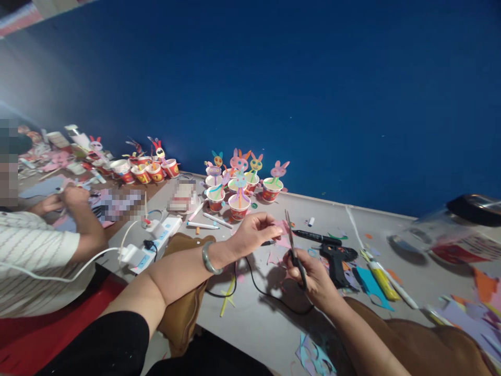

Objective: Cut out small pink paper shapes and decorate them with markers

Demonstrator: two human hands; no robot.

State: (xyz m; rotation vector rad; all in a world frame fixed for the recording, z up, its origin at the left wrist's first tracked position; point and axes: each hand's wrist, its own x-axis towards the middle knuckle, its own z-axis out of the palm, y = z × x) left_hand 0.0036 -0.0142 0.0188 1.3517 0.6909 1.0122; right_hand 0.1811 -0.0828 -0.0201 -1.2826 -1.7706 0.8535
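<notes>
My left hand (pixel 256 233) pinches a small piece of pink paper (pixel 282 230) between thumb and fingertips, a bangle on its wrist. My right hand (pixel 313 277) is closed around the handles of a pair of scissors (pixel 290 233), whose blades point up and away from me at the paper's right edge. Whether the blades are cutting into the paper I cannot tell. Pink scraps (pixel 276 256) lie on the table beneath the hands. Just right of the scissors are a black marker (pixel 317 237) and a black glue gun (pixel 337 261).
Paper cups with rabbit-shaped cutouts (pixel 239 203) stand along the blue wall. A white power strip (pixel 158 243) with plugs lies at left, beside a co-worker's hands (pixel 74 196). A clear jar (pixel 450 235), a yellow tube (pixel 383 279) and coloured paper scraps (pixel 465 318) occupy the right.
</notes>
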